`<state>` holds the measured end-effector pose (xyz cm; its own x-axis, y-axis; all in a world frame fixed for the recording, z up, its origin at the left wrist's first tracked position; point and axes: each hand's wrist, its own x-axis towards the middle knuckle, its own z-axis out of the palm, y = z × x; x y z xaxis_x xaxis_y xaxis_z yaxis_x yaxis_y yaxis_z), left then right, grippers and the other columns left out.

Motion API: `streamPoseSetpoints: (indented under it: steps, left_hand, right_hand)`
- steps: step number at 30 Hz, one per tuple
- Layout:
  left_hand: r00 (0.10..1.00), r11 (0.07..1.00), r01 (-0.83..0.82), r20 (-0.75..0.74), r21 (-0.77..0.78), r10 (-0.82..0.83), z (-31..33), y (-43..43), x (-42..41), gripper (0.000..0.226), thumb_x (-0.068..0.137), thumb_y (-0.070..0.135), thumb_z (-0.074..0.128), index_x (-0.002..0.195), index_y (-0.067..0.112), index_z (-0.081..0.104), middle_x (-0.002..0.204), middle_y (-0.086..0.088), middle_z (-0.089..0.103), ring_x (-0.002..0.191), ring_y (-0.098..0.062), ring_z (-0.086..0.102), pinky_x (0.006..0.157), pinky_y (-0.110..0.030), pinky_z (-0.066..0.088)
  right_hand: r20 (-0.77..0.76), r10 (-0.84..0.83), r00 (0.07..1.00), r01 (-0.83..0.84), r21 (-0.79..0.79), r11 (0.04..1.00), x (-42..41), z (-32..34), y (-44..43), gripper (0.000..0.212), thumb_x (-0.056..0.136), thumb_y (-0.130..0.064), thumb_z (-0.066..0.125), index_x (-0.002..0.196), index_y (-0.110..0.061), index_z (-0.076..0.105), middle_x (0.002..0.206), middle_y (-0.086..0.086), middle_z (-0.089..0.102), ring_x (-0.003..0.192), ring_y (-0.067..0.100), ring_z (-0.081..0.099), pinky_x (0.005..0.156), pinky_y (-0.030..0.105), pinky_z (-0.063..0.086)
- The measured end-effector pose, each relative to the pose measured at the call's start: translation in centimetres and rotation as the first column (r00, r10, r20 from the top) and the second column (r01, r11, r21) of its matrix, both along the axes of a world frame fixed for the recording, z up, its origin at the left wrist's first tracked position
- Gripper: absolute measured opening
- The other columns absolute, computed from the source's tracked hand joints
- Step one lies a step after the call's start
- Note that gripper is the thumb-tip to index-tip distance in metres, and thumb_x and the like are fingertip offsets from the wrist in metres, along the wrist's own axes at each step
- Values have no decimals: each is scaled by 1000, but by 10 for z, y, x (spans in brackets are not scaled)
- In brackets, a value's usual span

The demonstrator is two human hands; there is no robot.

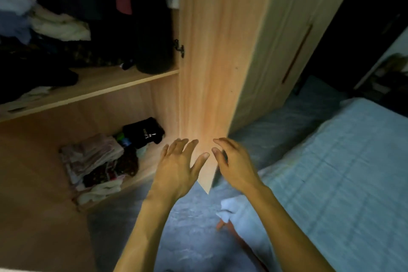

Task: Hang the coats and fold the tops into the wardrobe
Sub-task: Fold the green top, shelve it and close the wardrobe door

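left hand [176, 168] loose, fingers spread, empty | right hand [234, 161] loose, empty | both at open door [212, 68] edge | folded tops [97, 159] on bottom shelf

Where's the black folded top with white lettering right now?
In the head view, the black top lies on the wardrobe's bottom shelf, at the right back corner, behind the pile of folded clothes and left of the open door.

Left hand [180, 162] and right hand [235, 161], fingers spread

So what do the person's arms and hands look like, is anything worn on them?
Both forearms are bare, with no sleeves in view. The left hand and right hand wear no gloves; no rings, watch or bracelets show, though the picture is slightly blurred.
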<state>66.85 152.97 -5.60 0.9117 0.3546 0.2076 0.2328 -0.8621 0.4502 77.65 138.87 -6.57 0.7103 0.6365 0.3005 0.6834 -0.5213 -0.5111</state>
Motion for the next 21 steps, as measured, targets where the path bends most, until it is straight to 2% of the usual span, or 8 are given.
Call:
streamPoseSetpoints:
  steps: [2,4,8,10,13,16,21]
  left_hand:
    - [997,997,72,-7,10,-72,0,-50,7,85,84,73,6,133,20,51,135,-8,53,129,-29,43,109,-49,30]
    - [989,989,148,-14,0,-148,-1,-108,10,82,85,71,9,133,19,51,135,-7,53,129,-28,44,109,-47,29]
    - [956,954,295,14,-57,-294,-11,-236,5,79,89,70,13,126,16,57,127,-7,60,120,-29,52,104,-47,37]
    - [921,918,389,-4,-76,-390,-15,-302,-3,79,88,72,12,126,19,57,129,-7,59,120,-28,52,105,-47,36]
    - [850,849,521,-31,-87,-525,-9,-392,-6,84,85,74,7,130,21,55,133,-7,56,125,-26,49,110,-45,30]
    - [768,767,637,-21,-75,-640,-3,-467,5,82,86,73,12,129,18,56,132,-8,57,125,-25,49,111,-45,27]
    - [605,607,792,-39,-67,-795,-10,-572,24,87,82,76,7,136,22,48,139,-3,50,131,-20,41,115,-41,21]
  right_hand:
    - [12,-84,996,84,0,996,-4,-3,-58,35,93,-32,47,117,-11,63,115,7,65,104,26,59,93,41,47]
    - [14,-166,986,166,11,986,-11,-6,-126,39,94,-36,44,116,-11,64,114,8,66,103,26,61,92,41,48]
    - [-10,-325,946,325,1,946,-43,-13,-269,46,95,-41,39,117,-9,63,117,8,65,106,22,61,96,34,47]
    - [-46,-416,908,417,11,909,-65,-15,-338,49,95,-43,37,118,-9,63,117,8,65,108,21,60,96,33,46]
    - [-62,-566,822,569,39,821,-93,-15,-431,45,96,-41,40,119,-11,63,118,7,65,109,20,59,97,33,45]
    - [-80,-695,714,700,56,712,-113,-16,-505,42,95,-39,42,123,-13,61,125,5,61,116,19,54,101,25,35]
    - [-140,-826,546,838,63,543,-139,-30,-600,39,97,-37,45,128,-17,57,133,2,55,125,16,47,104,20,27]
